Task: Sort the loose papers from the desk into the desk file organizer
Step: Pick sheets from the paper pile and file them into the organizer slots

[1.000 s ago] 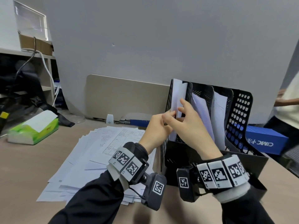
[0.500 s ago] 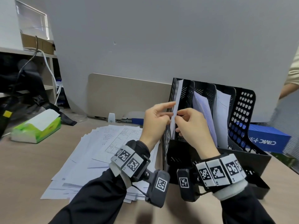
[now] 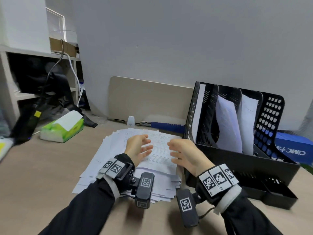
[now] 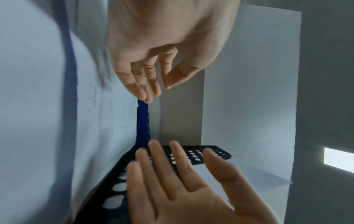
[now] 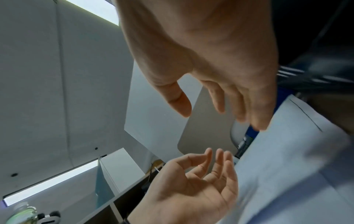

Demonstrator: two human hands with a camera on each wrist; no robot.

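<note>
Two bare hands hover palm to palm above a fanned stack of loose white printed papers on a tan wooden desk; the left hand has its fingers spread and relaxed, holding nothing, and the right hand faces it with fingers loosely extended, likewise empty; the left wrist view shows the same pair, the left hand flat and open below, the right hand with straight fingers above; just to the right of the stack stands the black perforated plastic desk file organizer, its upright slots already holding sheets, one flat against the leftmost divider and two sagging bundles in the middle compartments; a green and white tissue pack lies well apart to the left, and a blue cardboard box sits behind the organizer; the sheets look light, thin and floppy, likely to slide over one another and bend if lifted by one corner, so the surest hold seems to be a pinch on the top sheet's near edge with one hand while the other supports the opposite edge; much of the stack is not yet filed.
</note>
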